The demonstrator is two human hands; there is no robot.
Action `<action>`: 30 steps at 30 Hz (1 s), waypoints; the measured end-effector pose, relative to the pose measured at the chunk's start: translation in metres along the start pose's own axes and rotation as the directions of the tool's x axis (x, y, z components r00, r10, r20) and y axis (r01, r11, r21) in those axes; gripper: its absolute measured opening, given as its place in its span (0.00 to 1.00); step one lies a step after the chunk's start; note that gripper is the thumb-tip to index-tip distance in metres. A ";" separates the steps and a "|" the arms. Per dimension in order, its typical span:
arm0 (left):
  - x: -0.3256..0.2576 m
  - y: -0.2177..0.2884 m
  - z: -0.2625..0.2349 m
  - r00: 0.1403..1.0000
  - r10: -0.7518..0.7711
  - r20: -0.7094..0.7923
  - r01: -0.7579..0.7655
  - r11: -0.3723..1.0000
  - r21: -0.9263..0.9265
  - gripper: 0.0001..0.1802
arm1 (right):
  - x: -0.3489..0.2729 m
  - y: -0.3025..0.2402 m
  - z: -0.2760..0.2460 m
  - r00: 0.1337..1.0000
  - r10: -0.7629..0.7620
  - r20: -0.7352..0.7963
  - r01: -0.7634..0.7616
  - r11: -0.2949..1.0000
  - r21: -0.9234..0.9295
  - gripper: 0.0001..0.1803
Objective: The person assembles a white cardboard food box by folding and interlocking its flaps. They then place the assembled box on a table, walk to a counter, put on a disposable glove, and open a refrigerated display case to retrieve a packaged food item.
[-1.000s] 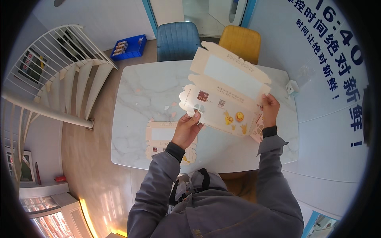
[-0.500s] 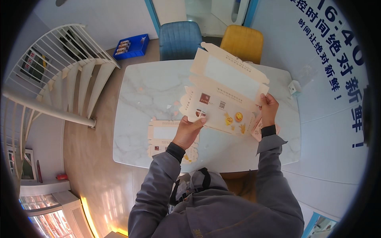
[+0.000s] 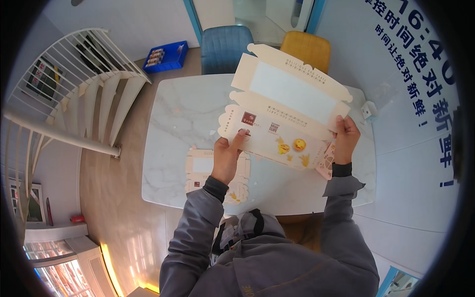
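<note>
Between my hands hangs an unfolded cardboard box blank (image 3: 291,123), cream coloured, with a large pale window panel, scalloped flaps and printed pastries. My left hand (image 3: 228,154) pinches its lower left part, thumb on the printed face. At its right edge my right hand (image 3: 346,138) grips the card, thumb in front. The sheet is held tilted above the table, its right side lower. Below my left hand, more flat box blanks (image 3: 200,166) of the same design lie on the table, partly covered by that hand. A pink printed carton piece (image 3: 326,161) sits beside my right wrist, partly hidden.
The white marbled table (image 3: 168,123) has small paper scraps on it. A small white box (image 3: 368,109) stands at its right edge. Beyond are a blue chair (image 3: 226,47) and a yellow chair (image 3: 309,49). A blue crate (image 3: 170,58) and a spiral staircase (image 3: 96,106) are at the left.
Both hands have moved slightly apart, and the box blank has come up closer, appearing larger. My right hand has shifted right; my left hand has moved slightly left and up.
</note>
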State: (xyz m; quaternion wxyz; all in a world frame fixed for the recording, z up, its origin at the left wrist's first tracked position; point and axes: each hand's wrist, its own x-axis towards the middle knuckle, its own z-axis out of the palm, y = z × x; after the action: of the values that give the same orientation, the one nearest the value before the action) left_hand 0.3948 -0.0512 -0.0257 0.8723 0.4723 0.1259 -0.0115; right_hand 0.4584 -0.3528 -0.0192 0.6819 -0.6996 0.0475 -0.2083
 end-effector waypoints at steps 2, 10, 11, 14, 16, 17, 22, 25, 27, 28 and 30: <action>-0.001 0.003 -0.001 1.000 -0.013 0.017 0.013 1.000 0.008 0.12 | 0.000 -0.002 -0.002 1.000 -0.012 -0.002 0.012 1.000 0.002 0.12; -0.001 0.005 -0.004 0.999 -0.050 0.016 0.051 0.998 -0.027 0.11 | -0.003 -0.005 0.000 0.999 0.022 -0.045 -0.021 0.999 0.028 0.14; 0.000 0.004 -0.007 0.998 -0.052 0.039 0.053 0.999 -0.013 0.12 | -0.003 -0.005 0.000 0.998 0.024 -0.053 -0.022 0.999 0.026 0.14; -0.002 0.005 -0.010 0.991 -0.068 0.119 0.071 0.997 -0.023 0.16 | -0.003 -0.002 -0.002 0.998 0.016 -0.065 -0.016 1.000 -0.007 0.14; -0.004 0.010 -0.006 0.978 -0.084 0.189 0.104 0.990 -0.099 0.20 | -0.002 0.006 -0.005 0.997 0.026 -0.071 -0.027 0.999 -0.019 0.14; -0.003 0.008 -0.011 0.970 -0.079 0.228 0.098 0.993 -0.071 0.21 | -0.002 0.008 -0.006 0.997 0.031 -0.075 -0.033 0.999 -0.025 0.14; -0.002 0.005 -0.016 0.945 -0.137 0.296 0.085 0.980 0.180 0.23 | -0.002 0.009 -0.004 0.995 -0.040 -0.096 0.037 0.999 -0.033 0.13; -0.005 0.007 0.000 0.970 -0.109 0.219 0.102 0.994 0.043 0.22 | -0.003 0.008 -0.003 0.995 -0.038 -0.096 0.038 0.999 -0.006 0.13; 0.000 -0.007 -0.010 0.984 -0.059 0.168 0.057 0.998 0.015 0.18 | -0.004 0.004 0.000 0.995 -0.030 -0.096 0.033 0.999 0.024 0.13; 0.000 -0.008 -0.009 0.989 -0.037 0.143 0.037 0.999 0.003 0.17 | -0.005 0.002 0.003 0.995 -0.027 -0.100 0.031 0.999 0.040 0.13; 0.002 -0.006 -0.005 0.997 -0.053 0.056 0.057 0.996 -0.074 0.13 | -0.005 -0.002 0.003 0.996 -0.019 -0.092 0.024 0.999 0.049 0.13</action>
State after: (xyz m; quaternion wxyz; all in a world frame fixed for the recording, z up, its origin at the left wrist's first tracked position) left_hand 0.3951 -0.0504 -0.0338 0.8920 0.4349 0.1155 -0.0436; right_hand 0.4541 -0.3480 -0.0188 0.6939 -0.6725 0.0661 -0.2487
